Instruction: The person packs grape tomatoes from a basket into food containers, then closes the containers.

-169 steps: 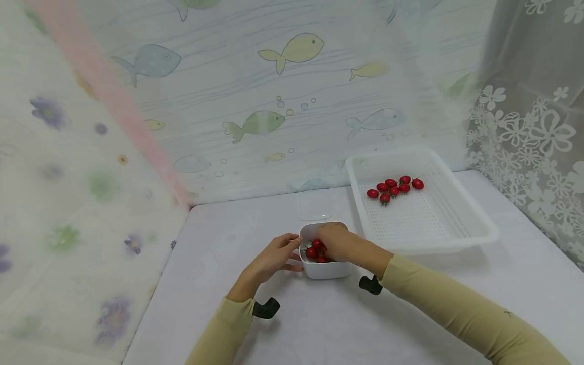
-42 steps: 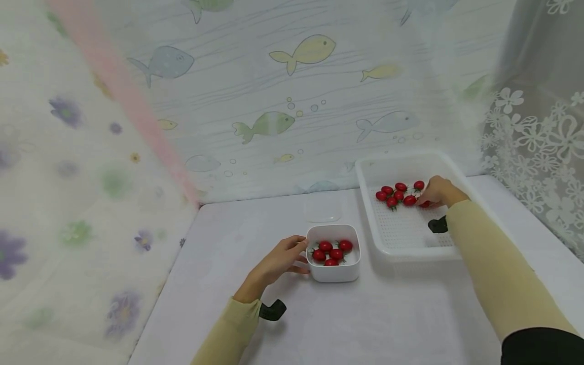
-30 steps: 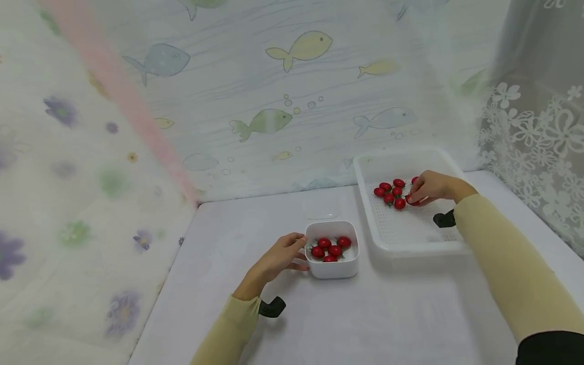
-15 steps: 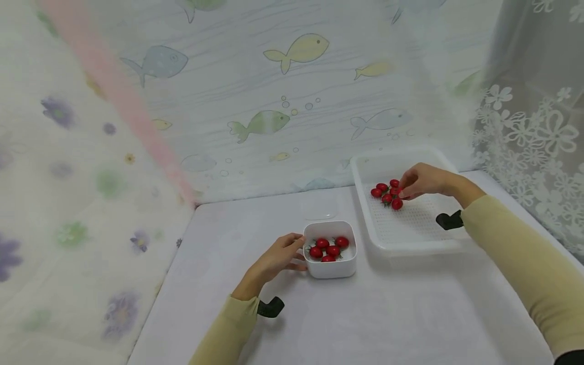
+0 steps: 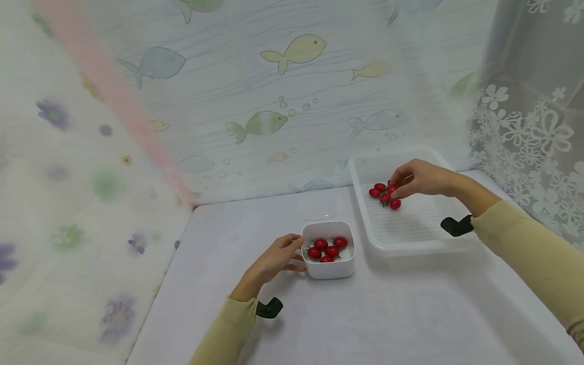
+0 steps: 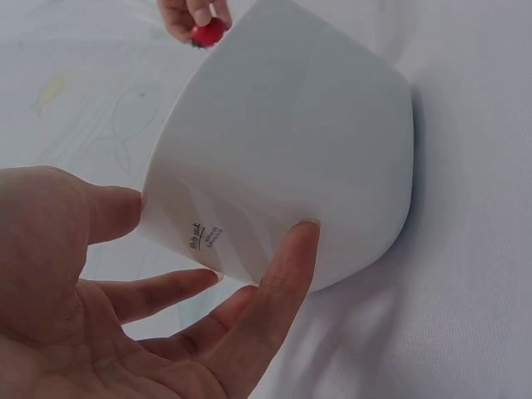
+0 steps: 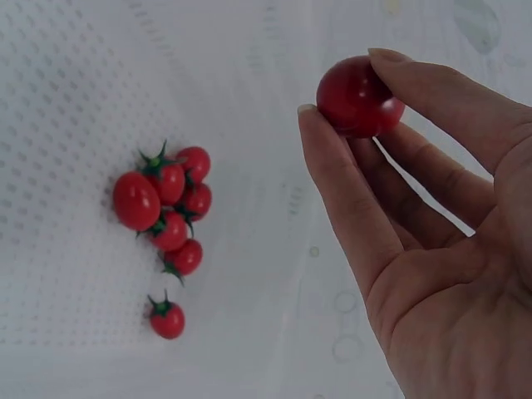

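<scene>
A cherry tomato (image 7: 359, 98) is pinched between the thumb and fingertips of my right hand (image 5: 424, 178), which is over the white perforated basket (image 5: 370, 230). Several other cherry tomatoes (image 7: 170, 231) lie grouped inside that basket below the hand. To the left, a small white box (image 5: 329, 271) holds several red tomatoes (image 5: 321, 244) with green stems. My left hand (image 5: 274, 259) touches the box's left side, fingers spread and fairly straight, thumb at the rim in the left wrist view. From there the held tomato shows in the background, past the box.
Behind the box lies a clear, flat lid-like piece (image 5: 317, 208) on the white tablecloth (image 5: 347, 324). A fish-print curtain (image 5: 255, 167) closes off the back of the table, with a lace curtain (image 5: 543, 132) along the right.
Earlier my right hand was inside the box, then among the basket's tomatoes. Over the last second it has shifted left across the basket, now holding a tomato. My left hand stays at the box.
</scene>
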The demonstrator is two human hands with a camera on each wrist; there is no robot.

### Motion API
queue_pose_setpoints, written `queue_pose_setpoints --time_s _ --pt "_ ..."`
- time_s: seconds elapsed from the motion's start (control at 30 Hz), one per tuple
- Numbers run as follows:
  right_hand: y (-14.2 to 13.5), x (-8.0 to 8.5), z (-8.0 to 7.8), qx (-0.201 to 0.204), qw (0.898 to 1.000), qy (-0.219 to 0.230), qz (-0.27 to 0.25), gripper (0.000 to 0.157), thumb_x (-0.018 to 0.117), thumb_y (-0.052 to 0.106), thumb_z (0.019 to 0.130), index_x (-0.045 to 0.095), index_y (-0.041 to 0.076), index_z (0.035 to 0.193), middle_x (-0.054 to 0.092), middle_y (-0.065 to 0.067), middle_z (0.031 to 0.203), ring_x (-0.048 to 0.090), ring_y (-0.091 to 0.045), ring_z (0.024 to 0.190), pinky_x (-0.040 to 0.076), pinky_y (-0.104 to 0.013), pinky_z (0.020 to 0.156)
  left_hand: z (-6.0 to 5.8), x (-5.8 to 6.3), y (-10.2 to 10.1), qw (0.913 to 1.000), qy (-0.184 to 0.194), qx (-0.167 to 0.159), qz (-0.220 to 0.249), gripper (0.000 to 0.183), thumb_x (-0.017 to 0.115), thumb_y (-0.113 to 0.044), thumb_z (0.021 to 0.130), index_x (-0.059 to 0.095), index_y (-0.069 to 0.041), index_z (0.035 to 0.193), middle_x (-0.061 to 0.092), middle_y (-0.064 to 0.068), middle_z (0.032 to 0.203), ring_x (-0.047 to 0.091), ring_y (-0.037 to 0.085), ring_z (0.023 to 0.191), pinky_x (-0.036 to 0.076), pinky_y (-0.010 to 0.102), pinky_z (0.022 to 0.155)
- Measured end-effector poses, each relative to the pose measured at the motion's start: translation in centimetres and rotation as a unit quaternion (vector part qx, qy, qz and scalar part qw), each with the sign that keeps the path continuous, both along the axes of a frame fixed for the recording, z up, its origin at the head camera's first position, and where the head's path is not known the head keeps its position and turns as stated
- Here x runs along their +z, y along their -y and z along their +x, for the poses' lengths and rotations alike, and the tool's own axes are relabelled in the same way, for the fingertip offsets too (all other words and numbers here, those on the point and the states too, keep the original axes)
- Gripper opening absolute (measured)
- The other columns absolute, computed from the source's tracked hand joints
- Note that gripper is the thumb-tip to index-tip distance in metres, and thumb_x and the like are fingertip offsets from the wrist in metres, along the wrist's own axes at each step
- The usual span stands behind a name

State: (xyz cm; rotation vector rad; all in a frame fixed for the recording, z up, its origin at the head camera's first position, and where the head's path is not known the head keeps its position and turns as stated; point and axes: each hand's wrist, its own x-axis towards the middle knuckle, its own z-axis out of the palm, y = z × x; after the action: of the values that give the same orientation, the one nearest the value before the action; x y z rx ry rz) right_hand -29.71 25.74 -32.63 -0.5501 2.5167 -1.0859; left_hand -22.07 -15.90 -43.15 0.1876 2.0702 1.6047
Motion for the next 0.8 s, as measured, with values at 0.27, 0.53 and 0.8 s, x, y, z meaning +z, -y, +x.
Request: queue_pose_setpoints --time_s 0.27,0.53,0.8 --pt "1.2 0.8 1.7 -0.011 1.000 -0.010 -0.007 0.035 0.078 0.021 0.093 0.067 0.001 0.118 0.070 -0.011 0.115 0.066 -0.025 0.107 0.057 -0.043 0.093 -0.1 0.0 0.0 1.0000 0.003 -0.001 0.005 0.049 0.049 -0.034 0.110 0.048 0.000 0.145 0.056 0.021 0.135 0.064 0.028 0.105 0.064 0.040 0.083" --pt "2.8 1.2 3.1 -0.008 0.999 -0.012 -0.034 0.033 0.079 0.022 0.092 0.068 0.001 0.116 0.073 -0.011 0.111 0.068 -0.024 0.102 0.058 -0.034 0.088 0.0 0.1 0.0 1.0000 0.002 -0.004 0.001 0.050 0.050 -0.036 0.109 0.048 -0.001 0.145 0.057 0.020 0.135 0.064 0.028 0.106 0.064 0.040 0.084" --pt "4.2 1.2 4.3 -0.004 0.997 0.016 -0.079 0.030 0.078 0.017 0.092 0.069 -0.001 0.114 0.073 -0.014 0.107 0.069 -0.023 0.094 0.060 -0.031 0.084 0.0 0.2 0.1 1.0000 0.004 -0.004 -0.003 0.051 0.050 -0.036 0.109 0.047 -0.001 0.146 0.056 0.021 0.137 0.064 0.028 0.106 0.064 0.040 0.084"
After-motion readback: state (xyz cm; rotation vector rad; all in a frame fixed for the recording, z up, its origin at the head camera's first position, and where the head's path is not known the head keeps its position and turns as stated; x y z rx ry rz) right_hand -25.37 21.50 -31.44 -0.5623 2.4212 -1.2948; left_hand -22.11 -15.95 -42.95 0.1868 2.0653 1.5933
